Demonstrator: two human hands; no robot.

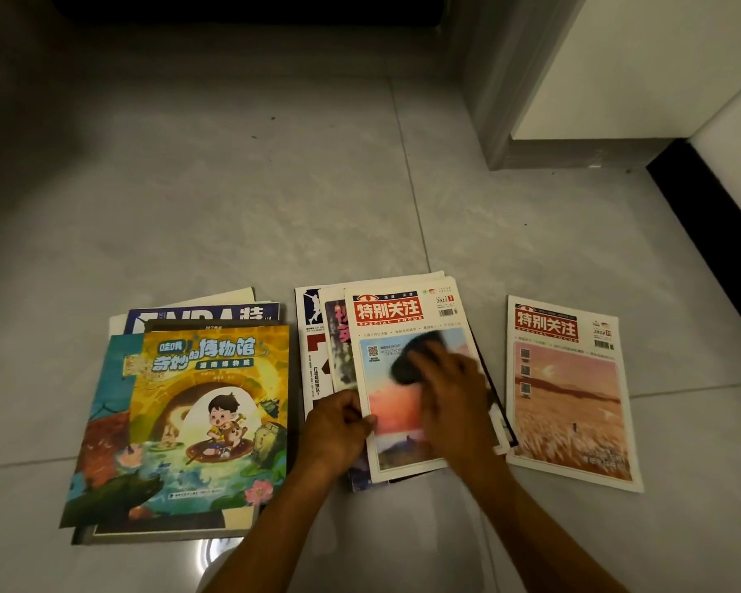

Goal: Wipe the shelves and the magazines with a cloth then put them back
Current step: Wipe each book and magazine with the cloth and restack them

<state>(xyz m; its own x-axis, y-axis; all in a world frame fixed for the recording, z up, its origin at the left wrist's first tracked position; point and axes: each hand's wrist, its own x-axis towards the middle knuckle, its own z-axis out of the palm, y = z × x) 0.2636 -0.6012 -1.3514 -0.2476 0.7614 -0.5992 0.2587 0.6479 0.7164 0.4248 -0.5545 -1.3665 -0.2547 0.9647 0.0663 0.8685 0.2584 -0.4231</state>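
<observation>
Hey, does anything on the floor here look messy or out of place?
Mostly the middle pile: its magazines lie fanned out, edges not lined up, under the one being wiped. Small dark specks dot the tiles beyond.

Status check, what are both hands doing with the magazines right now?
Left hand pinches top magazine's edge. Right hand presses dark cloth on its cover. Nothing in the way.
</observation>
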